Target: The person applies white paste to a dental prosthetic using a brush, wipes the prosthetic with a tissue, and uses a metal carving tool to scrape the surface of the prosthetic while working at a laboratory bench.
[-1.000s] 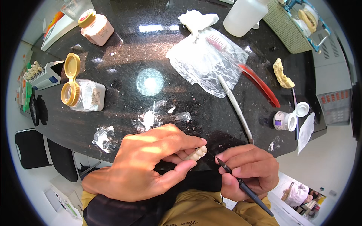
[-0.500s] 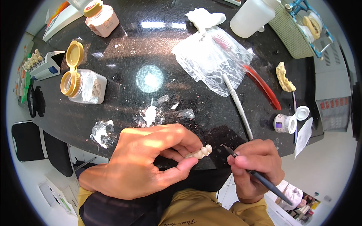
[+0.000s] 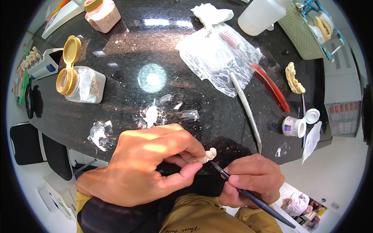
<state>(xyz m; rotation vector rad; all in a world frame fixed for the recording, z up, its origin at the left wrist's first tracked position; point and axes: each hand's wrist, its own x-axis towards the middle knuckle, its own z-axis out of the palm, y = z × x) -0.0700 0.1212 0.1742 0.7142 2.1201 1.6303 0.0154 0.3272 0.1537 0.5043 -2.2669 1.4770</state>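
Note:
My left hand (image 3: 145, 165) pinches a dental bridge (image 3: 210, 154), a short row of cream-white tooth crowns, between thumb and fingers. Part of it is hidden by the fingertips. In my right hand (image 3: 254, 176) is a slim dark-handled dental tool (image 3: 261, 201), held like a pen. Its fine tip points up and left and sits right by the lower edge of the bridge; whether it touches cannot be told. Both hands are at the near edge of the dark speckled countertop (image 3: 128, 70).
White powder and plastic scraps (image 3: 150, 115) lie beyond my left hand. An open yellow-lidded jar (image 3: 86, 84) stands at left. A grey metal rod (image 3: 245, 110), a red-handled tool (image 3: 272, 89), plastic bag (image 3: 217, 54), small open jar (image 3: 294, 127) and cream dental cast (image 3: 294, 79) lie right.
My right hand has moved left, bringing the tool's tip from a gap away to right beside the bridge. My left hand keeps its pinch, nearly still. The view has shifted slightly.

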